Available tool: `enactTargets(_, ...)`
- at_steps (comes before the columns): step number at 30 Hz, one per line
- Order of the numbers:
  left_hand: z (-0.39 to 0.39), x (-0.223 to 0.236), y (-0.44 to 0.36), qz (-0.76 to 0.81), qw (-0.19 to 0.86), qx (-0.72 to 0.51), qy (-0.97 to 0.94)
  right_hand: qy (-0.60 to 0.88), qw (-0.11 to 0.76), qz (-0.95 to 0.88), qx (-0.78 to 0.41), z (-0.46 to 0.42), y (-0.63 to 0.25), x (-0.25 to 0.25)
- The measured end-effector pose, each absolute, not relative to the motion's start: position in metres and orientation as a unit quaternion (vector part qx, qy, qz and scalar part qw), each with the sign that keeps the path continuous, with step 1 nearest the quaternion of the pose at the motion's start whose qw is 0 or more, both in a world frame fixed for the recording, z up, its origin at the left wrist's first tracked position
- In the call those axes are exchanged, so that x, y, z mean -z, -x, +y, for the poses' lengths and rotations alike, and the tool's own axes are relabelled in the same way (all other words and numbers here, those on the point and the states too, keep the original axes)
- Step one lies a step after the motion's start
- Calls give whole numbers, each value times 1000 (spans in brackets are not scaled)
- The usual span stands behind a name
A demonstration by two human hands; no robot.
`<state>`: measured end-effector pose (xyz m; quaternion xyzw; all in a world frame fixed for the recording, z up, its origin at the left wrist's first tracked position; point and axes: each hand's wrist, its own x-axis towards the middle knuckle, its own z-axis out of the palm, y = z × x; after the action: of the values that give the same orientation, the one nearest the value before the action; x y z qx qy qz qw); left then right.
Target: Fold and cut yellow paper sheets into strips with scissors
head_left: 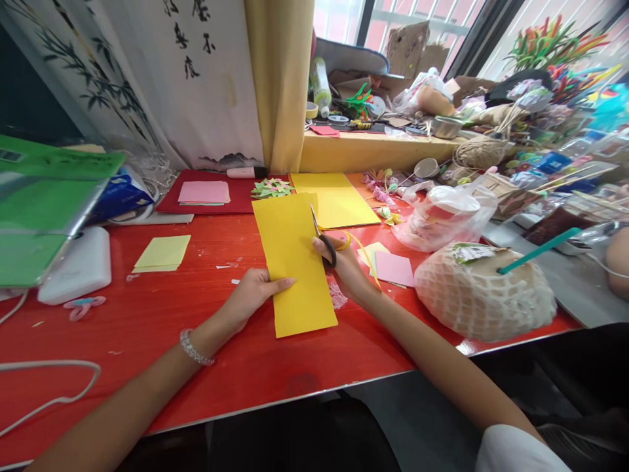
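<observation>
My left hand grips a long yellow sheet of paper by its left edge, the thumb lying on top. The sheet is held over the red table, tilted slightly. In my right hand are scissors with dark handles, fingers closed round them. The scissor blades point up and away along the right edge of the sheet. A thin yellow strip curls beside my right hand. Behind the sheet lies a wider piece of yellow paper, partly covered by it.
Pale yellow notes lie left and pink notes right on the red table. A netted coconut with a green straw stands right, near a plastic bag. A white power bank is at left. Clutter fills the windowsill.
</observation>
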<state>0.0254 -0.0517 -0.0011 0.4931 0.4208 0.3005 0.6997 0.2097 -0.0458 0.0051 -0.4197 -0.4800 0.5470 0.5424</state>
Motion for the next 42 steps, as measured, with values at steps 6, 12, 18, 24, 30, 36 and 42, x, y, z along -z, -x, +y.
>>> enactTargets(6, -54, 1, -27, 415, 697, -293, -506, 419, 559, -479, -532, -46, -210, -5)
enactTargets(12, -55, 0, -27, 421, 700, -288, -500, 427, 560, -465, -537, -45, -210, -2)
enactTargets(18, -58, 0, -27, 416, 712, -271, -497, 391, 574, -485, -531, -44, -211, -1)
enactTargets(24, -56, 1, -27, 415, 712, -269, -498, 396, 578, -491, -517, -45, -209, -4)
enactTargets(30, -60, -3, -29, 418, 723, -251, -489, 398, 583, -469, -531, -43, -210, -3)
enactTargets(36, -57, -3, -26, 418, 724, -261, -482, 423, 577, -464, -522, -40, -211, 0)
enactTargets(42, -52, -4, -22, 419, 727, -272, -472, 412, 594, -412, -555, -39, -211, -3)
